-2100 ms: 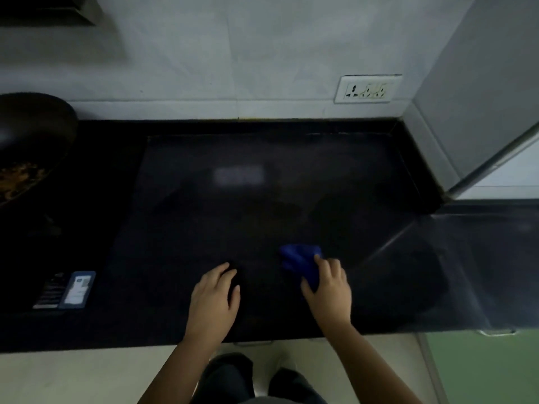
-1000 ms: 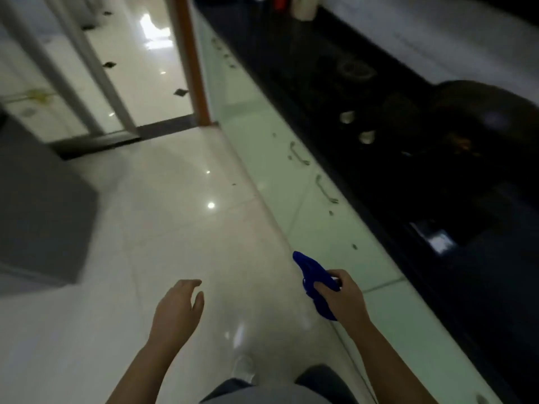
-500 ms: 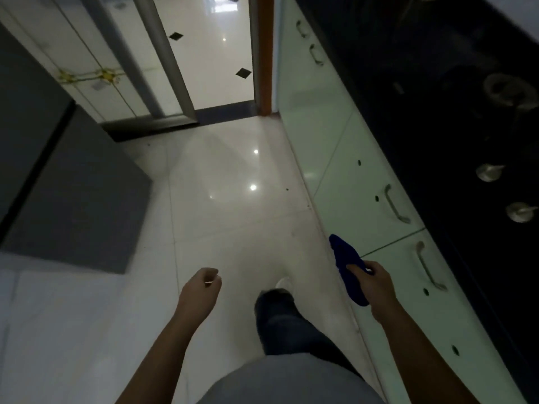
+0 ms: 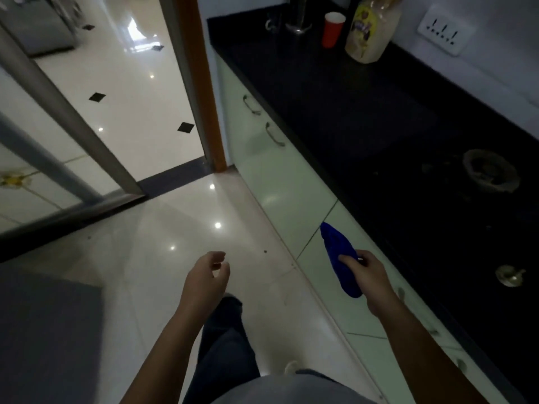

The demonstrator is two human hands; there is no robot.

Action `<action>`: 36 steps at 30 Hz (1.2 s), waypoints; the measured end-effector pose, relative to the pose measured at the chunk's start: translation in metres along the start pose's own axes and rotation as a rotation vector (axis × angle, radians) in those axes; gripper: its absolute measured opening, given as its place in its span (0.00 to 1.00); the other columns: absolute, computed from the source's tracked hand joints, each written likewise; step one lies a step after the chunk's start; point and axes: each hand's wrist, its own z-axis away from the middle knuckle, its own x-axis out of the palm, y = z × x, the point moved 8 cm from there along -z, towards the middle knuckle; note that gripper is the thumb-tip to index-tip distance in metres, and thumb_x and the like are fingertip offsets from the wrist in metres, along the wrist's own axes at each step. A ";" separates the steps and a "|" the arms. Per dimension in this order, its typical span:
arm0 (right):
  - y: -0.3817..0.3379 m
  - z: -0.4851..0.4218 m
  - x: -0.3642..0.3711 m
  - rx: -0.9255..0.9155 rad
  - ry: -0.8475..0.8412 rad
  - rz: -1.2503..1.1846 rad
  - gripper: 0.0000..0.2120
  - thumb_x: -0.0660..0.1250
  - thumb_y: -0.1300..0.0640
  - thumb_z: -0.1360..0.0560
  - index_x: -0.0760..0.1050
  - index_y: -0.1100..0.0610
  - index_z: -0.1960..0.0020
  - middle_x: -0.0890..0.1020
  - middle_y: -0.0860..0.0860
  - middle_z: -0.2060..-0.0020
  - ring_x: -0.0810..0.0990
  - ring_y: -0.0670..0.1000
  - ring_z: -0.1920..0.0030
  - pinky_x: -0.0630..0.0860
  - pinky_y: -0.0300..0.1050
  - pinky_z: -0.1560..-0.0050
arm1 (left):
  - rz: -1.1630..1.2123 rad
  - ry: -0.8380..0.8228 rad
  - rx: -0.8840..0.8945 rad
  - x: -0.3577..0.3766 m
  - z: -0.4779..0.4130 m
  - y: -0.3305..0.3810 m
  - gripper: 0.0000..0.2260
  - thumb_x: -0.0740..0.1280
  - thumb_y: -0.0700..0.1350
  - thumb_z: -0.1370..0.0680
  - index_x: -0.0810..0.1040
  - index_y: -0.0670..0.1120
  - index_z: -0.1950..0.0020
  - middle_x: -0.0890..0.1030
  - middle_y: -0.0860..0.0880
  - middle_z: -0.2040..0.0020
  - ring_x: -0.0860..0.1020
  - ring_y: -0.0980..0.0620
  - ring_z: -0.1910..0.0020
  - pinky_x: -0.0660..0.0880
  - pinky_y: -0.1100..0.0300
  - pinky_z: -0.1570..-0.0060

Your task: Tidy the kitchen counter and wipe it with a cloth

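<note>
From my head camera, my right hand [image 4: 369, 277] grips the blue cloth [image 4: 339, 258] in front of the pale cabinet fronts [image 4: 280, 182], beside the black counter [image 4: 364, 112]; its long axis runs up-left to down-right, tip pointing ahead. My left hand [image 4: 207, 279] hangs empty, fingers loosely curled

A long black tabletop [image 4: 364, 112] is seen along the right side, above pale green cupboard doors. At its far end a red cup [image 4: 332, 29] is stood upright, and a clear bag with a yellow label [image 4: 369, 30] is stood just beside it. A shiny metal tap base [image 4: 297, 24] is found near the cup. Closer in, a round grey burner [image 4: 490, 173] is set into the dark top, and a small silver knob [image 4: 509, 275] is seen nearer still. The white floor [image 4: 163, 258] is shiny, and small lights are mirrored in it.
</note>
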 end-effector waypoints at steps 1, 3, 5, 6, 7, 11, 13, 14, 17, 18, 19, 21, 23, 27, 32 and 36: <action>-0.012 -0.007 0.007 0.004 0.035 -0.026 0.16 0.68 0.57 0.28 0.73 0.61 0.43 0.78 0.57 0.48 0.76 0.55 0.51 0.69 0.41 0.64 | -0.025 -0.017 0.045 -0.007 -0.027 0.009 0.14 0.61 0.43 0.22 0.72 0.42 0.37 0.77 0.45 0.40 0.75 0.53 0.47 0.69 0.61 0.49; -0.035 -0.020 0.024 0.017 0.099 -0.102 0.14 0.67 0.57 0.28 0.73 0.61 0.44 0.79 0.59 0.48 0.77 0.55 0.52 0.70 0.41 0.64 | -0.092 -0.053 0.151 -0.021 -0.077 0.031 0.15 0.62 0.43 0.22 0.72 0.42 0.36 0.77 0.44 0.39 0.75 0.50 0.43 0.70 0.60 0.46; -0.062 -0.030 0.041 0.033 0.138 -0.145 0.13 0.67 0.56 0.28 0.73 0.60 0.46 0.79 0.58 0.49 0.77 0.54 0.54 0.71 0.42 0.63 | -0.161 -0.090 0.229 -0.031 -0.118 0.051 0.16 0.62 0.43 0.23 0.71 0.42 0.35 0.76 0.44 0.39 0.75 0.49 0.41 0.70 0.59 0.43; -0.078 -0.037 0.048 0.025 0.159 -0.156 0.13 0.67 0.56 0.28 0.73 0.59 0.46 0.79 0.57 0.49 0.77 0.53 0.54 0.71 0.43 0.62 | -0.185 -0.105 0.268 -0.034 -0.138 0.060 0.16 0.62 0.43 0.23 0.72 0.42 0.35 0.76 0.44 0.39 0.75 0.48 0.41 0.70 0.58 0.42; -0.093 -0.044 0.052 0.010 0.183 -0.157 0.13 0.68 0.56 0.28 0.72 0.58 0.45 0.78 0.56 0.49 0.77 0.53 0.53 0.72 0.44 0.59 | -0.213 -0.118 0.307 -0.036 -0.157 0.070 0.16 0.63 0.43 0.23 0.72 0.42 0.36 0.76 0.44 0.39 0.75 0.48 0.40 0.70 0.57 0.42; -0.148 -0.073 0.050 -0.055 0.321 -0.166 0.18 0.68 0.56 0.28 0.71 0.58 0.40 0.76 0.53 0.49 0.76 0.52 0.51 0.70 0.44 0.53 | -0.288 -0.186 0.424 -0.025 -0.222 0.112 0.16 0.63 0.44 0.23 0.72 0.43 0.36 0.75 0.45 0.37 0.73 0.47 0.39 0.69 0.55 0.39; -0.163 -0.087 0.040 -0.071 0.413 -0.184 0.18 0.68 0.56 0.27 0.70 0.59 0.39 0.76 0.52 0.50 0.75 0.51 0.52 0.70 0.43 0.55 | -0.318 -0.225 0.496 -0.011 -0.247 0.137 0.16 0.63 0.45 0.23 0.73 0.44 0.36 0.75 0.46 0.37 0.72 0.47 0.38 0.68 0.57 0.39; -0.170 -0.096 0.034 -0.076 0.457 -0.183 0.19 0.68 0.57 0.27 0.70 0.60 0.39 0.75 0.53 0.51 0.75 0.51 0.52 0.70 0.43 0.54 | -0.338 -0.244 0.552 -0.003 -0.259 0.151 0.16 0.63 0.45 0.23 0.73 0.43 0.37 0.75 0.45 0.37 0.73 0.46 0.39 0.68 0.57 0.39; -0.187 -0.129 0.018 -0.078 0.577 -0.165 0.19 0.68 0.55 0.28 0.70 0.59 0.39 0.76 0.54 0.50 0.76 0.52 0.52 0.71 0.46 0.52 | -0.408 -0.295 0.715 0.027 -0.297 0.191 0.16 0.62 0.47 0.25 0.75 0.41 0.40 0.78 0.43 0.41 0.75 0.43 0.42 0.71 0.54 0.43; -0.194 -0.143 0.013 -0.079 0.617 -0.166 0.19 0.68 0.54 0.28 0.70 0.59 0.40 0.76 0.54 0.50 0.76 0.52 0.52 0.71 0.46 0.52 | -0.431 -0.305 0.740 0.037 -0.311 0.203 0.17 0.61 0.48 0.25 0.76 0.41 0.40 0.78 0.43 0.42 0.75 0.42 0.43 0.72 0.53 0.43; -0.200 -0.156 0.007 -0.083 0.656 -0.166 0.20 0.68 0.54 0.28 0.70 0.59 0.40 0.76 0.53 0.49 0.75 0.52 0.51 0.70 0.45 0.52 | -0.440 -0.296 0.762 0.046 -0.325 0.216 0.19 0.59 0.50 0.26 0.76 0.41 0.41 0.78 0.43 0.42 0.76 0.41 0.44 0.72 0.51 0.44; -0.214 -0.182 -0.002 -0.079 0.713 -0.135 0.21 0.68 0.53 0.29 0.69 0.58 0.39 0.76 0.53 0.47 0.74 0.51 0.52 0.68 0.42 0.53 | -0.459 -0.283 0.796 0.062 -0.350 0.237 0.20 0.58 0.51 0.28 0.78 0.40 0.44 0.79 0.41 0.45 0.77 0.39 0.46 0.74 0.49 0.46; -0.227 -0.203 -0.008 -0.054 0.748 -0.068 0.22 0.68 0.52 0.29 0.68 0.59 0.38 0.75 0.55 0.42 0.75 0.52 0.51 0.68 0.41 0.54 | -0.510 -0.315 0.821 0.082 -0.368 0.255 0.20 0.59 0.51 0.27 0.78 0.40 0.44 0.79 0.41 0.43 0.76 0.39 0.45 0.72 0.49 0.44; -0.242 -0.235 -0.011 0.014 0.792 0.099 0.24 0.67 0.52 0.27 0.65 0.60 0.37 0.70 0.58 0.38 0.76 0.59 0.46 0.68 0.43 0.55 | -0.641 -0.412 0.888 0.119 -0.393 0.280 0.19 0.60 0.49 0.23 0.70 0.45 0.34 0.69 0.47 0.31 0.65 0.46 0.32 0.62 0.51 0.33; -0.243 -0.257 -0.004 0.134 0.799 0.259 0.24 0.66 0.50 0.28 0.63 0.61 0.38 0.69 0.59 0.40 0.76 0.60 0.46 0.74 0.49 0.57 | -0.720 -0.476 0.957 0.145 -0.411 0.294 0.21 0.61 0.50 0.23 0.68 0.45 0.32 0.65 0.45 0.28 0.62 0.44 0.29 0.59 0.48 0.31; -0.241 -0.259 0.005 0.212 0.807 0.339 0.26 0.66 0.49 0.28 0.61 0.61 0.37 0.67 0.59 0.40 0.74 0.60 0.43 0.75 0.51 0.55 | -0.830 -0.535 0.996 0.157 -0.419 0.286 0.20 0.65 0.50 0.25 0.73 0.45 0.35 0.71 0.43 0.31 0.68 0.42 0.32 0.65 0.45 0.34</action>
